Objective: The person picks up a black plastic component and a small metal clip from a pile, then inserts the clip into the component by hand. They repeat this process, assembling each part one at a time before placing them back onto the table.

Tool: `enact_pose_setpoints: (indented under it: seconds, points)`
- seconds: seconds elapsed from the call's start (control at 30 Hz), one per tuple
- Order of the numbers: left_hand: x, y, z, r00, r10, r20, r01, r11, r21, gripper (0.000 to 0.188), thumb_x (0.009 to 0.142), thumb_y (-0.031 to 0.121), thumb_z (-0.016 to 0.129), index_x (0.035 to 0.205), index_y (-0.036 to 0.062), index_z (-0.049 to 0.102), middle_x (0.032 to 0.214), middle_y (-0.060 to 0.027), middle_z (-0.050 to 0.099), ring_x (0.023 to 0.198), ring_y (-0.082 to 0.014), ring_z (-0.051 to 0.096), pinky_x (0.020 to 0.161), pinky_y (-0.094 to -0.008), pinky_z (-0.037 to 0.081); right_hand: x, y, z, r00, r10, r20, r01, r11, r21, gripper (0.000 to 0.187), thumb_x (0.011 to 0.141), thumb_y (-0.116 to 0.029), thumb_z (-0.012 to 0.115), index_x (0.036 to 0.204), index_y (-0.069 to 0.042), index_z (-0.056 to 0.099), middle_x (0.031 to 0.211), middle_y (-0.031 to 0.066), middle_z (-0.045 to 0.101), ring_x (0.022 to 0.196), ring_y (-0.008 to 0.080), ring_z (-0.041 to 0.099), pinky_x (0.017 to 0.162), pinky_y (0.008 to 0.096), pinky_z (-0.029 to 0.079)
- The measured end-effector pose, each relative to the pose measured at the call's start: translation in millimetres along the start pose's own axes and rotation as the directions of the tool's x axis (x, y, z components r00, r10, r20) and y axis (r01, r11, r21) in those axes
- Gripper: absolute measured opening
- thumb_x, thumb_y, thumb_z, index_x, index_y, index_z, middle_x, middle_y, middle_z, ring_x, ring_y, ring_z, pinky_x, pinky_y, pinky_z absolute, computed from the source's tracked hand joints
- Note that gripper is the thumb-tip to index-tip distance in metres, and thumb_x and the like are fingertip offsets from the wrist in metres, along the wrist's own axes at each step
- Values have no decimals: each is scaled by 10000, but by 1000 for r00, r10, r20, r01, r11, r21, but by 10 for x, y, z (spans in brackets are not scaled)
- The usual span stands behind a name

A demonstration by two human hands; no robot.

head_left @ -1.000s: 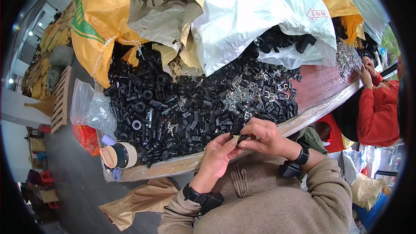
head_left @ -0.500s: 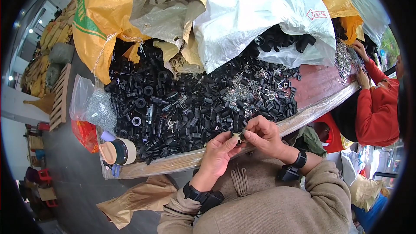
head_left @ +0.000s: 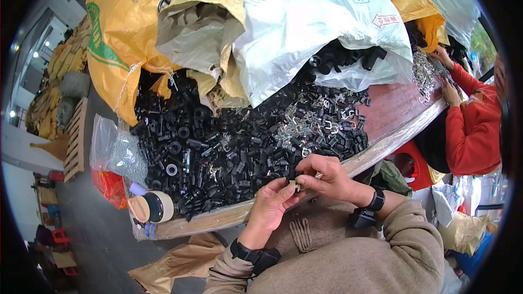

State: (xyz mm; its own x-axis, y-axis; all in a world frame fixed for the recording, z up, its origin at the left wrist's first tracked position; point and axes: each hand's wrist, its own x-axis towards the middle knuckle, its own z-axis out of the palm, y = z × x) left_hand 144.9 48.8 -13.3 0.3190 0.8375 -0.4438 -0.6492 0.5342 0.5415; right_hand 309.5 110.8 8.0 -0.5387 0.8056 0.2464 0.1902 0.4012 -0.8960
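Just over the near edge of the table, my left hand (head_left: pixel 268 206) pinches a small black and cream-coloured part (head_left: pixel 293 185) between thumb and fingers. My right hand (head_left: pixel 328 177) meets it from the other side, its thumb and fingertips closed on the same part. Fingers cover most of it, so its exact kind does not show. Beyond both hands spreads a heap of small black plastic parts (head_left: pixel 244 164). Bent metal clips (head_left: pixel 287 128) lie mixed through the heap's right half.
Big woven sacks, one white (head_left: pixel 305 22) and one yellow (head_left: pixel 122 27), stand along the far side. A lidded cup (head_left: pixel 159 207) and a clear bag of small metal pieces (head_left: pixel 129 155) sit at the left. At the right, a person in a red top (head_left: pixel 471 130) handles metal pieces.
The whole view has shifted a little, the table contents now sitting slightly lower and to the left. Both hands still hold the small part together, with the right fingers slightly rearranged around it.
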Motion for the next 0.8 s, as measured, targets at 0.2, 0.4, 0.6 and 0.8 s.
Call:
enact_pose_setpoints:
  seconds: [0.2,0.4,0.6,0.8]
  points:
    - [127,1,82,998,5,-55,-7,999,-41,183,789,126,566,943,27,551,851,-69,595,744,-177,596,647,-247,500,45,91,-48,973,-205,-108,201,978,-50,185,707,-120,641,833,-11,561,639,60,500,548,201,504,511,286,415]
    - [91,37,170,992,-113,54,112,994,20,264,854,278,465,923,34,538,847,-59,584,780,-133,574,654,-238,481,33,-52,-119,930,-367,-32,336,880,-336,238,667,-215,673,804,-37,595,664,54,513,589,198,513,493,285,401]
    - [-77,213,326,992,-116,60,112,992,61,252,865,225,438,924,-1,532,802,-69,579,698,-151,574,641,-244,482,204,-264,-261,895,-441,74,439,836,-330,236,644,-211,675,776,-40,580,663,59,496,559,204,490,485,291,391]
    - [-153,336,246,992,7,122,-17,997,80,272,860,246,450,932,-5,528,807,-75,581,676,-139,569,614,-239,476,653,-379,-935,966,-259,-18,197,777,-598,203,651,-95,637,818,-52,531,695,87,487,614,262,506,514,334,412]
